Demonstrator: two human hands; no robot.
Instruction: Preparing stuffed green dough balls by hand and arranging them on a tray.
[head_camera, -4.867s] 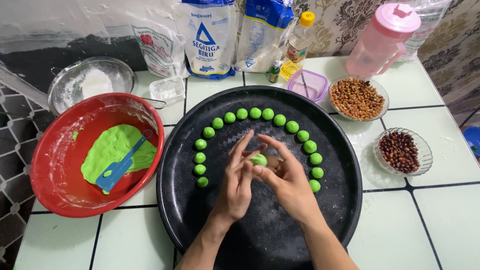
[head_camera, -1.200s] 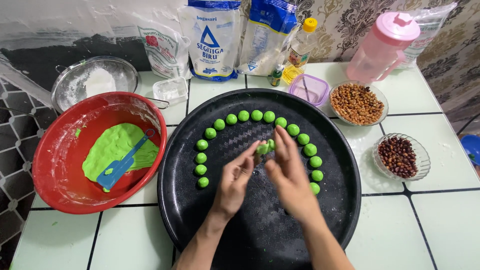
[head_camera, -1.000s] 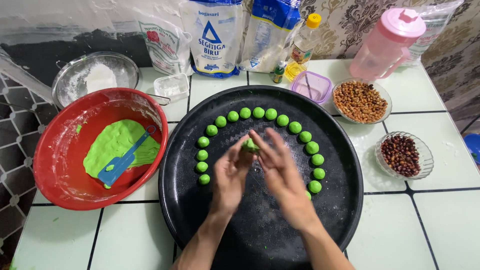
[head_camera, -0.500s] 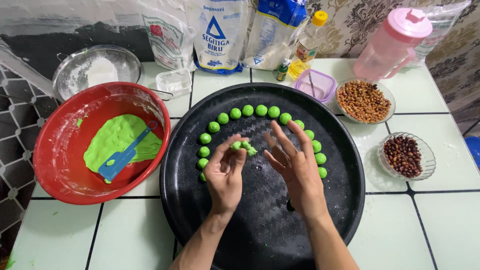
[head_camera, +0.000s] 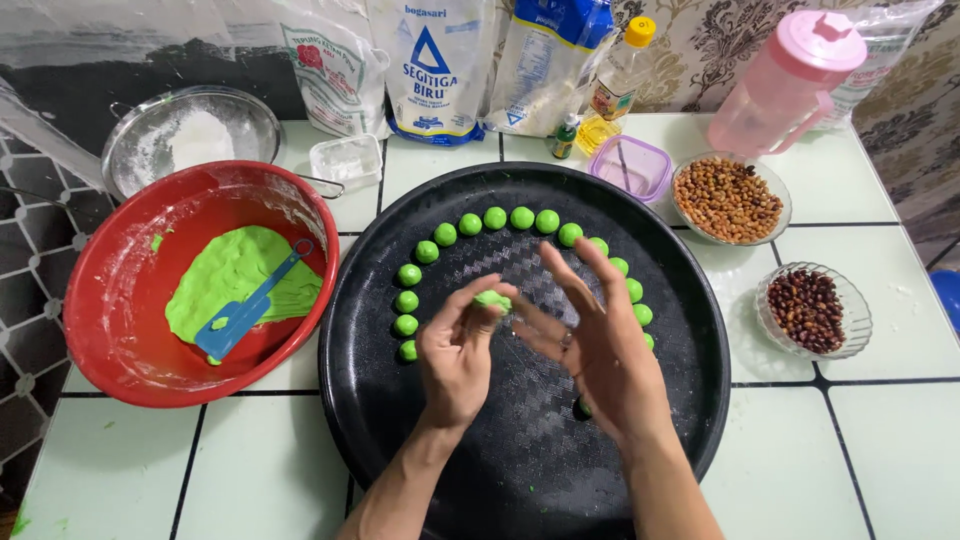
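Lighting: bright, even, from overhead; colours saturated.

Shadows: soft and short, falling on the black round tray (head_camera: 400, 440) beneath the left hand (head_camera: 455, 355) and right hand (head_camera: 600, 355).

Glare: pale sheen along the tray's far rim; white highlights on the red bowl (head_camera: 130, 350) left of the tray and on the pink jug (head_camera: 790, 80) beyond the tray's far right.

Focus: sharp across the tray; slight motion blur on the right hand's fingertips.

Distortion: wide-angle bending of the tile lines, strongest at the corners farthest from the tray.
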